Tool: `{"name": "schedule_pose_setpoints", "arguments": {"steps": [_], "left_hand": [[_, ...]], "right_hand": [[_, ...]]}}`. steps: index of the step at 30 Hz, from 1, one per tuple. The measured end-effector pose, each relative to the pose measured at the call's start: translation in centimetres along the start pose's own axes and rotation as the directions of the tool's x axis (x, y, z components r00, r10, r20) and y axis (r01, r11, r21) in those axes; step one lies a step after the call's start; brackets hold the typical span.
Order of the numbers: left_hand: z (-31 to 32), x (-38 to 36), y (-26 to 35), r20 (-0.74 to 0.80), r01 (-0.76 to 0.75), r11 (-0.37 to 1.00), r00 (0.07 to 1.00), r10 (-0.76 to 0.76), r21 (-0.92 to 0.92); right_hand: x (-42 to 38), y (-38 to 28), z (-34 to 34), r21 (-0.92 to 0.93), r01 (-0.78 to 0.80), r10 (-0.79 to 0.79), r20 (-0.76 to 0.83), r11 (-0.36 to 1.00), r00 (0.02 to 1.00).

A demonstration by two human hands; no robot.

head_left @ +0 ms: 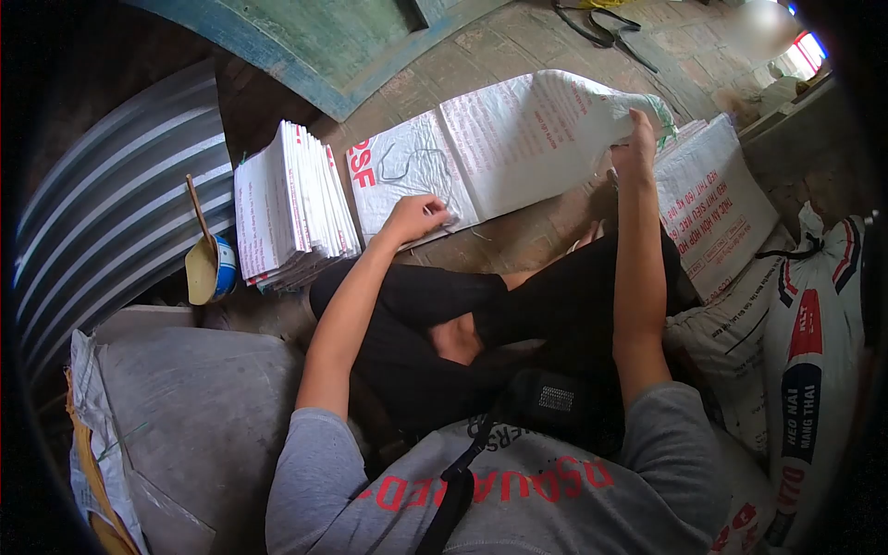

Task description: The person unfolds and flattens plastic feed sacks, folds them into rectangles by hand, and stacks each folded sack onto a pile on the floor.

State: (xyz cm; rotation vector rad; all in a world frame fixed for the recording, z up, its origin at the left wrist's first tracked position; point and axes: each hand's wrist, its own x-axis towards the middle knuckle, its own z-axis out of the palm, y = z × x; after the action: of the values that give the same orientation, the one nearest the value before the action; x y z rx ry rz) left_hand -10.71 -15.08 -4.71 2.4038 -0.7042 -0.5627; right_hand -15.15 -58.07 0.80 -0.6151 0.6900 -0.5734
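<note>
A long white woven sack [527, 139] with red print lies across the floor in front of my crossed legs, with a crease across it. At its left part, my left hand [421, 218] is closed, fingers curled on a bunched bit of the near edge. My right hand [635, 153] grips the sack's far right end, which is raised and bulges. A thin dark string [398, 166] lies loosely on the sack's left panel. Left of the sack stands a thick stack of folded white sacks [291, 208], close to my left forearm.
More printed sacks [717, 203] lie at right, beside a filled feed bag [814, 342]. A blue can [225, 268] with a wooden stick [199, 213] stands near corrugated metal sheet [120, 203]. A grey sack-like bundle [199, 407] sits at lower left. A black strap [606, 32] lies on the brick floor.
</note>
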Motion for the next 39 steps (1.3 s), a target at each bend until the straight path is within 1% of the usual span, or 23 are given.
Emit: {"name": "schedule_pose_setpoints", "arguments": {"steps": [2, 6, 9, 10, 13, 15, 16, 18, 19, 20, 21, 23, 25, 26, 27, 29, 30, 31, 33, 34, 36, 37, 39], "left_hand": [[-0.1, 0.3, -0.5, -0.145, 0.029, 1.0, 0.989, -0.03, -0.011], [-0.3, -0.1, -0.6, -0.108, 0.076, 0.997, 0.992, -0.072, 0.033], [-1.1, -0.7, -0.1, -0.034, 0.153, 0.978, 0.988, -0.15, 0.138], [-2.2, -0.8, 0.5, -0.007, 0.262, 0.945, 0.964, -0.265, 0.194], [-2.8, -0.5, -6.4, -0.377, 0.457, 0.887, 0.834, -0.402, 0.064], [-2.7, -1.4, -7.1, -0.307, 0.691, 0.707, 0.712, -0.631, 0.149], [-2.7, -1.8, -7.1, -0.282, 0.781, 0.593, 0.624, -0.729, 0.196], [-2.7, -2.1, -6.0, -0.203, 0.796, 0.548, 0.599, -0.775, 0.258], [-2.9, -2.4, -4.5, -0.164, 0.799, 0.525, 0.583, -0.796, 0.292], [-3.3, -2.7, -3.0, -0.198, 0.847, 0.448, 0.51, -0.837, 0.287], [-3.1, -2.6, -3.9, -0.167, 0.84, 0.468, 0.521, -0.837, 0.275], [-2.2, -2.3, -7.9, -0.103, 0.827, 0.505, 0.541, -0.835, 0.246], [-2.2, -1.9, -9.3, -0.088, 0.834, 0.486, 0.522, -0.848, 0.263], [-2.4, -1.7, -9.9, -0.08, 0.836, 0.476, 0.513, -0.855, 0.274], [-2.8, -1.6, -10.1, -0.139, 0.848, 0.483, 0.517, -0.845, 0.217], [-3.6, -1.8, -10.4, -0.253, 0.858, 0.503, 0.513, -0.82, 0.109], [-4.4, -2.1, -10.1, -0.238, 0.871, 0.484, 0.453, -0.859, -0.089], [-4.2, -1.9, -14.7, -0.268, 0.79, 0.593, 0.543, -0.796, -0.159], [-6.1, -3.8, -9.3, -0.389, 0.532, 0.683, 0.566, -0.727, -0.5], [-7.2, -4.5, -5.9, -0.398, 0.412, 0.673, 0.575, -0.715, -0.614], [-8.7, -4.9, -3.3, -0.422, 0.128, 0.628, 0.636, -0.646, -0.767], [-8.9, -5.0, -2.6, -0.418, 0.057, 0.577, 0.632, -0.652, -0.814], [-9.1, -4.6, 0.9, -0.409, -0.09, 0.462, 0.63, -0.66, -0.883]], "right_hand": [[0.0, 0.1, 0.2, -0.011, 0.016, -0.016, -0.05, 1.0, 0.999], [-0.8, 0.2, 1.1, -0.038, 0.047, -0.051, -0.102, 0.998, 0.993], [-1.0, 0.1, 1.4, 0.021, 0.038, -0.037, -0.048, 0.999, 0.998], [-1.0, 0.1, 1.5, 0.018, 0.047, -0.046, -0.045, 0.999, 0.998], [-1.2, 0.1, 1.2, 0.006, 0.067, -0.066, -0.059, 0.998, 0.996], [-1.1, 0.2, 1.4, -0.007, 0.077, -0.077, -0.072, 0.997, 0.994], [-1.1, 0.4, 1.5, -0.115, 0.201, -0.208, -0.049, 0.973, 0.977], [-1.8, 1.4, 1.8, -0.309, 0.435, -0.446, 0.035, 0.846, 0.894], [-2.6, 1.6, 2.1, -0.442, 0.418, -0.414, 0.111, 0.794, 0.903], [-3.6, 1.9, 2.2, -0.565, 0.406, -0.371, 0.182, 0.719, 0.911], [-4.7, 2.1, 2.5, -0.675, 0.398, -0.318, 0.247, 0.622, 0.915], [-7.5, 3.2, 3.5, -0.696, 0.529, -0.205, 0.497, 0.485, 0.843], [-8.4, 5.5, 3.0, -0.556, 0.77, -0.048, 0.801, 0.314, 0.597], [-8.7, 6.6, 2.6, -0.491, 0.817, 0.073, 0.867, 0.302, 0.494], [-9.1, 7.4, 2.3, -0.422, 0.856, 0.192, 0.905, 0.3, 0.379], [-9.2, 9.6, 1.3, -0.41, 0.903, 0.404, 0.853, 0.128, 0.33], [-8.3, 11.5, 0.1, -0.448, 0.888, 0.481, 0.805, 0.106, 0.348], [-7.9, 12.4, -0.8, -0.425, 0.905, 0.526, 0.776, 0.027, 0.348], [-7.5, 13.5, -1.9, -0.362, 0.924, 0.608, 0.709, -0.122, 0.358], [-7.9, 13.1, -1.8, -0.33, 0.934, 0.646, 0.685, -0.138, 0.337], [-8.0, 13.2, -1.8, -0.289, 0.947, 0.638, 0.705, -0.138, 0.308], [-8.1, 13.4, -1.9, -0.269, 0.953, 0.635, 0.715, -0.137, 0.293], [-7.2, 15.1, -1.3, -0.425, 0.903, 0.64, 0.711, 0.061, 0.291]]}}
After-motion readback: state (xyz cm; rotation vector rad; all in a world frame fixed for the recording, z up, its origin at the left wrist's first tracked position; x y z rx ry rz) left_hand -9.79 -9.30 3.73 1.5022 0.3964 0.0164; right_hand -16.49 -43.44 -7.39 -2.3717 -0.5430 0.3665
